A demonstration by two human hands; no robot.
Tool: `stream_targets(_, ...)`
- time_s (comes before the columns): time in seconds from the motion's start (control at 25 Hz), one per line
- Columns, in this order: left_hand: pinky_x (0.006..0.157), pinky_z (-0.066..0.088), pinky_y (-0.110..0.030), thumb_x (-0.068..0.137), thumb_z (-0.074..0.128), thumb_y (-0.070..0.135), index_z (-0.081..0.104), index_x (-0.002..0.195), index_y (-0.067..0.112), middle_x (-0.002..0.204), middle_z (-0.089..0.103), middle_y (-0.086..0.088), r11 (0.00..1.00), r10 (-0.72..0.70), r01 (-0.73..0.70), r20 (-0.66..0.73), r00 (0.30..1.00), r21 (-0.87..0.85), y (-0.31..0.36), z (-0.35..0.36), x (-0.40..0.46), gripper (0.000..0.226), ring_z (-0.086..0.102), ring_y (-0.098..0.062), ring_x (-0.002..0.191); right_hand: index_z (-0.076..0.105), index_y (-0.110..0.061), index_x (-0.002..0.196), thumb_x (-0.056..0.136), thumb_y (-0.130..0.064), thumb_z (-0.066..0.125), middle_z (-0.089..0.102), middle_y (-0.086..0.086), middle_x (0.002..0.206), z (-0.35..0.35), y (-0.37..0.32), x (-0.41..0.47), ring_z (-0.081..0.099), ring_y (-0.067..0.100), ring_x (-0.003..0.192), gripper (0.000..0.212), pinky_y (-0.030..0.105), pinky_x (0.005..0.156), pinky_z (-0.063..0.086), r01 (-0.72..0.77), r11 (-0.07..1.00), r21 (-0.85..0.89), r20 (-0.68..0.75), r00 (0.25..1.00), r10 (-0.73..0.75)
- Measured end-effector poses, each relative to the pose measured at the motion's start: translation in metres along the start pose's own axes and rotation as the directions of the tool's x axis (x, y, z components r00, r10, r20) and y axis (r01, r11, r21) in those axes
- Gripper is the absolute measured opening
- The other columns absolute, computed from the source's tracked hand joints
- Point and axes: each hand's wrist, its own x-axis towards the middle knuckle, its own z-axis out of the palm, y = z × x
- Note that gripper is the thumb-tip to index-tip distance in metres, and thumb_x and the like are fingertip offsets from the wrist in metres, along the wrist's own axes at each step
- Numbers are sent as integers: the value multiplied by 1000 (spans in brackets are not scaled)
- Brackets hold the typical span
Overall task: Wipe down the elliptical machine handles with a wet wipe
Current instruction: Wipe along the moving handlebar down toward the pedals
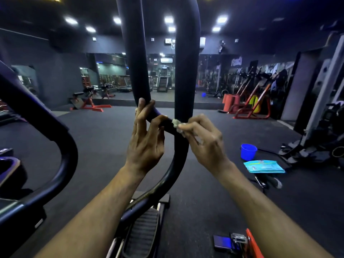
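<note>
Both bare forearms reach up from 6 o'clock toward the centre. The left hand [147, 138] stands upright, back to the camera, fingers curled forward toward 12 o'clock. At its 3 o'clock, the right hand [204, 138] pinches with fingertips pointing to 9 o'clock.

Black handle [186, 62], pale grey-green wipe [175, 123] — blue bucket [248, 152], turquoise packet [264, 166] (white print).

We see the handle [181, 86] looping dead centre, left hand [146, 140] at its nine o'clock side, right hand [204, 140] at three with the wipe [176, 123] between them (touching the bar). Bucket [248, 151] and packet [264, 166] lie on the floor [104, 138] toward four o'clock, pedal [143, 231] at six.
</note>
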Motion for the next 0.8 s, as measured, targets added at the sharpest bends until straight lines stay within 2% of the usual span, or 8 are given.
stream_targets(0.08,129,17,-54,93,61,-10,47,136,14,161,24,-12,1000,1,-1,2,1000,2,-1,1,-1,51,-1,-22,162,73,3,94,91,-1,73,61,12,91,11,1,-21,61,22,78,5,34,67,54,-48,999,12,-23,999,48)
stream_targets(0.16,128,19,-58,95,59,-10,46,137,14,161,24,-12,1000,6,-6,1,1000,4,0,2,-2,50,-2,-21,162,75,0,90,89,-4,77,63,9,89,15,1,-35,60,25,79,4,37,68,53,-78,997,-24,-41,996,77)
stream_targets(0.28,129,14,-57,96,54,-9,46,135,14,160,25,-12,1000,6,-6,-8,1000,-1,-2,7,-2,46,-3,-19,162,75,-4,90,90,-7,76,63,8,88,-1,0,-26,61,22,81,3,29,69,51,-198,980,33,-179,963,201)
stream_targets(0.4,127,14,-64,98,51,-9,49,133,13,160,26,-12,1000,6,-6,-4,1000,5,-6,9,-2,42,-6,-19,161,75,-2,102,93,-6,70,63,10,93,-8,4,3,60,12,84,11,16,68,45,-279,952,127,-313,899,305)
stream_targets(0.52,125,14,-68,98,47,-8,52,131,10,161,23,-12,1000,-17,16,-13,1000,-21,-6,13,-4,38,-8,-17,161,72,-2,118,95,-3,66,66,6,95,18,-2,-8,63,11,81,24,15,70,46,-318,935,155,-327,877,352)
stream_targets(0.68,128,10,-64,96,43,-11,51,133,10,162,21,-14,1000,-18,18,-31,999,-10,-1,16,-5,44,-10,-16,160,74,-2,111,93,-3,69,68,2,92,44,-3,-50,65,8,84,19,25,74,53,-409,895,180,-354,822,447)
stream_targets(0.8,130,5,-55,92,44,-14,50,133,12,161,23,-13,1000,0,1,-47,999,20,-1,17,-4,48,-12,-13,160,74,-1,106,88,2,73,70,4,94,47,-2,-82,69,14,88,18,34,77,57,-460,868,186,-248,833,494)
